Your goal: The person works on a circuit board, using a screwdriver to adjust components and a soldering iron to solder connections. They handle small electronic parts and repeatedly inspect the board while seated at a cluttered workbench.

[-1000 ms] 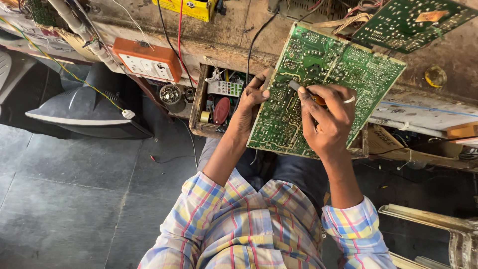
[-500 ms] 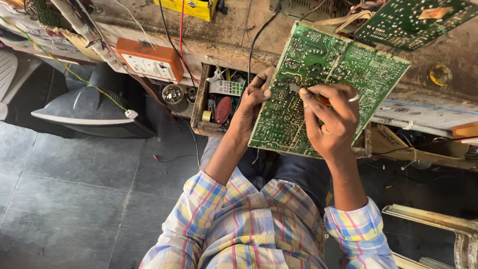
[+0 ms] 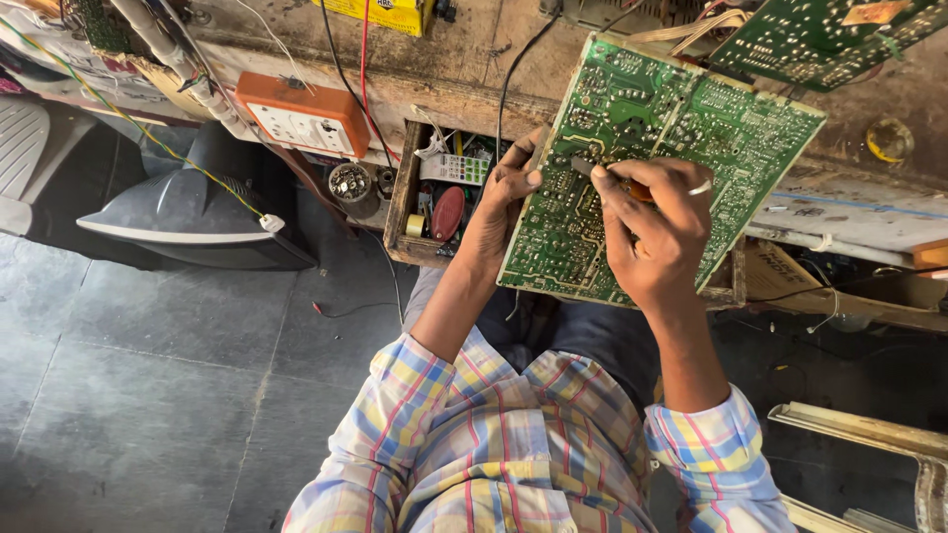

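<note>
A large green circuit board [image 3: 711, 138] is propped over an open drawer, its solder side facing me. My left hand [image 3: 506, 192] grips the board's left edge, thumb on its face. My right hand [image 3: 657, 232] is closed around a small tool with an orange handle [image 3: 632, 190], whose dark tip [image 3: 583, 168] touches the board near its middle. A ring shows on one finger of my right hand. My plaid sleeves fill the lower part of the view.
The wooden drawer [image 3: 407, 212] holds several small parts and a red oval piece [image 3: 447, 212]. An orange and white switch box [image 3: 301, 118] sits on the bench edge. A second green board [image 3: 829, 35] lies at top right. A grey monitor [image 3: 188, 212] rests on the tiled floor.
My hands and the board hold nearly the same pose. The view has shifted slightly, and my right hand with the tool has edged a little along the board.
</note>
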